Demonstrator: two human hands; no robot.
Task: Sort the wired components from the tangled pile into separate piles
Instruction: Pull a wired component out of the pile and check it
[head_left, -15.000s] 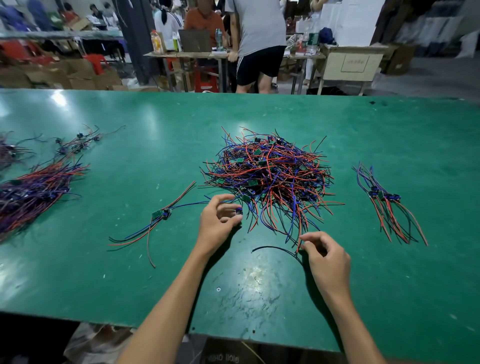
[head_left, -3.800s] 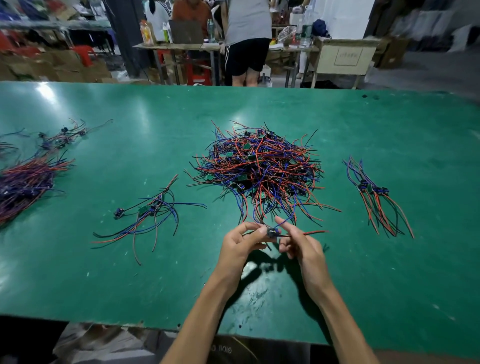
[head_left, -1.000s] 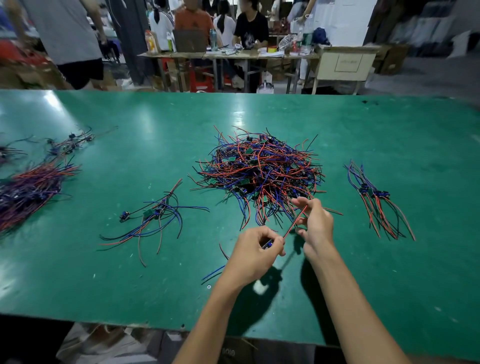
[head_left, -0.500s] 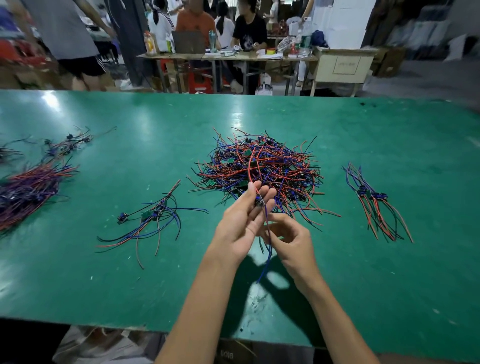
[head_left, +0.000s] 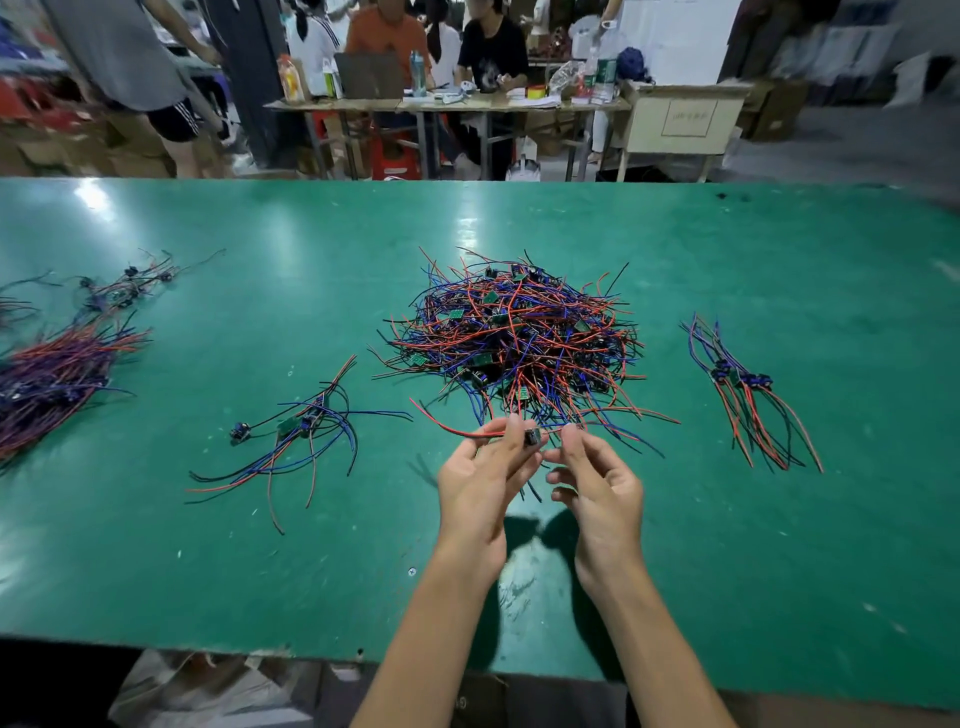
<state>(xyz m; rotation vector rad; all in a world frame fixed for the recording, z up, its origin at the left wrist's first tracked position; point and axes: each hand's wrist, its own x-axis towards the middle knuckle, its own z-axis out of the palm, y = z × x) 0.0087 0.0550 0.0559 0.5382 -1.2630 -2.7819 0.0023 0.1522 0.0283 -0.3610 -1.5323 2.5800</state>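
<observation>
Green and scuffed, the table (head_left: 675, 545) carries a tangled pile (head_left: 511, 338) of red, blue and black wires at its middle. Just in front of it, raised off the surface, a small dark wired component (head_left: 531, 437) is pinched between both hands: the left hand (head_left: 480, 480) grips it with fingertips curled, a red lead trailing leftward, and the right hand (head_left: 597, 486) nips the wires just beside it. A small sorted pile (head_left: 301, 441) lies left, another sorted bundle (head_left: 748, 395) right, and a large purple-red heap (head_left: 52, 374) at the far left edge. Beyond, people sit at a cluttered desk (head_left: 447, 104).
</observation>
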